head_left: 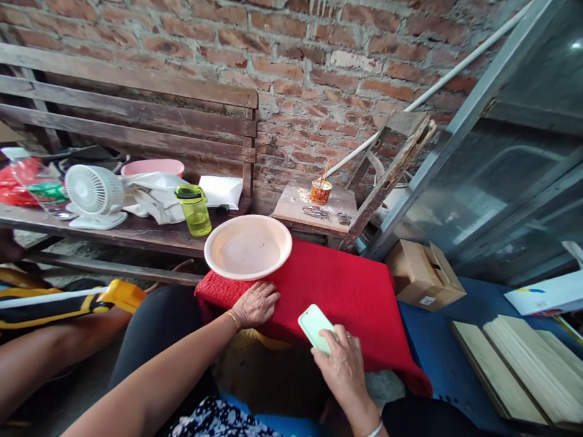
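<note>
My right hand [343, 364] is closed on a pale green, flat, rounded rectangular object [314, 323] with a small dark spot near its far end. It is held over the front part of a red cloth [345, 274] spread on a low table; I cannot make out exactly what kind of thing it is. On the cloth's near left edge lies my left hand [256, 304], palm down and fingers stretched out, holding nothing. Just beyond its fingers stands a shallow pale basin [248, 249], with some small dark specks inside.
Along the brick wall a wooden bench [142, 238] carries a white fan [94, 191], a yellow-green bottle [194, 213] and a pink basin [153, 167]. A tin with sticks [320, 191] stands on a small wooden surface. Right are a cardboard box [422, 277] and stacked boards [534, 362]. Another person's leg [41, 365] is at left.
</note>
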Demonstrator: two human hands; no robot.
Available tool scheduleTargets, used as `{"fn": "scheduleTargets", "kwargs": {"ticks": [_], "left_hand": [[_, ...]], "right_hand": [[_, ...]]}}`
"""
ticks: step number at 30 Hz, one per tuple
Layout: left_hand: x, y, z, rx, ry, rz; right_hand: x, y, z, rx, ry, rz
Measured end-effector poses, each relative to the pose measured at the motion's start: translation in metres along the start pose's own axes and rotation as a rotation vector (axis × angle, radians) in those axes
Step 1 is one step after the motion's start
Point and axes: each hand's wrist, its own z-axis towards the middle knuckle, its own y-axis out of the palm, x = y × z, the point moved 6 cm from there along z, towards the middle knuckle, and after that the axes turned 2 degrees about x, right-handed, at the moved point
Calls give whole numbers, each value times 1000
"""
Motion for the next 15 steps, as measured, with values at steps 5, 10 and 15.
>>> {"fn": "scheduleTargets", "kwargs": {"ticks": [5,10,15], "left_hand": [[0,2,0,26,20,4],[-1,2,-2,34,24,9],[-1,2,-4,62,45,40]], "right_hand": [[135,-31,-40,-145,471,-168],[230,-77,-95,-66,1031,-61],[231,-68,-85,63,1112,310]]}}
